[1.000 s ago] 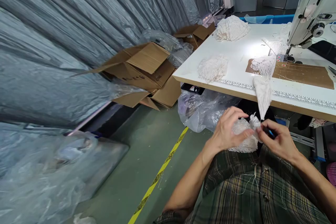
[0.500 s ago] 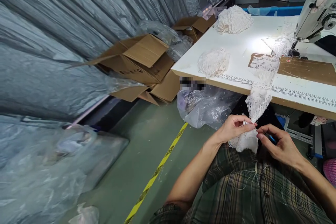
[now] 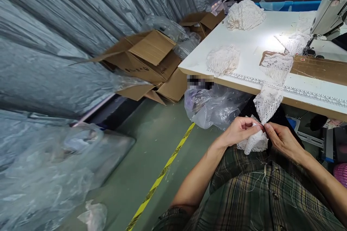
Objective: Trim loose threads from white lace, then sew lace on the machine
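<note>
A strip of white lace [image 3: 268, 99] runs from the sewing machine [image 3: 325, 11] across the table and hangs over its front edge into my lap. My left hand [image 3: 238, 130] pinches it, with a bunched lace end [image 3: 255, 142] drooping below the fingers. Thumb and fingers of my right hand [image 3: 284, 139] close on the lace right beside the left fingertips. Whether anything else sits inside the right palm is hidden.
Two piles of white lace, a near one [image 3: 223, 60] and a far one [image 3: 245, 14], lie on the white table [image 3: 195, 52]. Cardboard boxes [image 3: 151, 57] and plastic bags [image 3: 214, 106] stand on the floor at the left. Yellow-black tape [image 3: 162, 175] marks the floor.
My right hand has moved left onto the lace beside my left fingers. The blue tool seen in its grip before no longer shows. The view has shifted slightly.
</note>
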The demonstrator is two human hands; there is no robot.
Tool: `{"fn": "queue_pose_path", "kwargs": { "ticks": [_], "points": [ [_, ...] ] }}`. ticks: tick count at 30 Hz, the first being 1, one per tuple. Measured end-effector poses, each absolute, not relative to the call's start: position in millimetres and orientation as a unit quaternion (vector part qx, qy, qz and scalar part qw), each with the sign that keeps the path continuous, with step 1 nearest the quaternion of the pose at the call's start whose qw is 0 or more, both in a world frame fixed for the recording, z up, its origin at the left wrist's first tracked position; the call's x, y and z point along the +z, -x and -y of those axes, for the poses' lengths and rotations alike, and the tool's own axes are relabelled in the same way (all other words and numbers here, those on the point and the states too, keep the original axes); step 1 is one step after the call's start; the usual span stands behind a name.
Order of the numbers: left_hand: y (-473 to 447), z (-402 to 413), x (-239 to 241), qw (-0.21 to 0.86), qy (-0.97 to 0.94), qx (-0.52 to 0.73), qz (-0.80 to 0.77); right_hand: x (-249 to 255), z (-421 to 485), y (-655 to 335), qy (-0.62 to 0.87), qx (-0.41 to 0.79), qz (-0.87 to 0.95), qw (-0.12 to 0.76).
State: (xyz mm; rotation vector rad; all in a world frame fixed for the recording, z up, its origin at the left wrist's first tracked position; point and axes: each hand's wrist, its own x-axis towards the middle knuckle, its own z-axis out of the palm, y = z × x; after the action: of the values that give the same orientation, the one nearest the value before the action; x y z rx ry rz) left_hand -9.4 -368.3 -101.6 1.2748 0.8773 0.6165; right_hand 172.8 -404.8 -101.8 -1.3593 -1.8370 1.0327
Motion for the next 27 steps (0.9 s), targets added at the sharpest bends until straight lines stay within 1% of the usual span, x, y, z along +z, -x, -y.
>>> {"fn": "queue_pose_path", "kwargs": {
  "ticks": [5,8,13,16,18,20,22,23,25,27],
  "points": [
    [9.2,368.2,-99.2,0.667,-0.574,0.264,-0.396,-109.1,403.1,-171.7,0.534,0.374,0.688,0.317],
    [8.5,366.9,-100.4,0.671,-0.563,0.266,-0.402,-111.5,405.3,-173.4,0.551,0.381,0.667,0.326],
    [6.7,367.2,-99.8,0.683,-0.547,0.272,-0.400,-106.7,407.4,-175.3,0.534,0.399,0.672,0.322],
    [7.7,369.9,-96.6,0.682,-0.549,0.276,-0.396,-109.2,410.2,-174.6,0.515,0.430,0.663,0.332],
    [9.1,370.9,-96.5,0.677,-0.557,0.275,-0.394,-115.7,414.3,-173.1,0.489,0.467,0.663,0.321],
    [10.3,370.2,-100.9,0.640,-0.586,0.284,-0.408,-124.4,418.6,-171.8,0.475,0.493,0.663,0.303],
    [10.8,367.6,-110.6,0.565,-0.633,0.296,-0.439,-132.2,420.1,-172.3,0.499,0.479,0.651,0.311],
    [10.8,365.9,-117.0,0.518,-0.663,0.298,-0.452,-134.7,419.1,-173.6,0.527,0.455,0.636,0.334],
    [10.6,362.9,-131.4,0.430,-0.720,0.288,-0.462,-135.6,413.6,-178.3,0.593,0.386,0.574,0.412],
    [10.6,361.6,-144.9,0.364,-0.770,0.251,-0.459,-131.3,404.8,-184.0,0.635,0.332,0.501,0.484]
  ]
}}
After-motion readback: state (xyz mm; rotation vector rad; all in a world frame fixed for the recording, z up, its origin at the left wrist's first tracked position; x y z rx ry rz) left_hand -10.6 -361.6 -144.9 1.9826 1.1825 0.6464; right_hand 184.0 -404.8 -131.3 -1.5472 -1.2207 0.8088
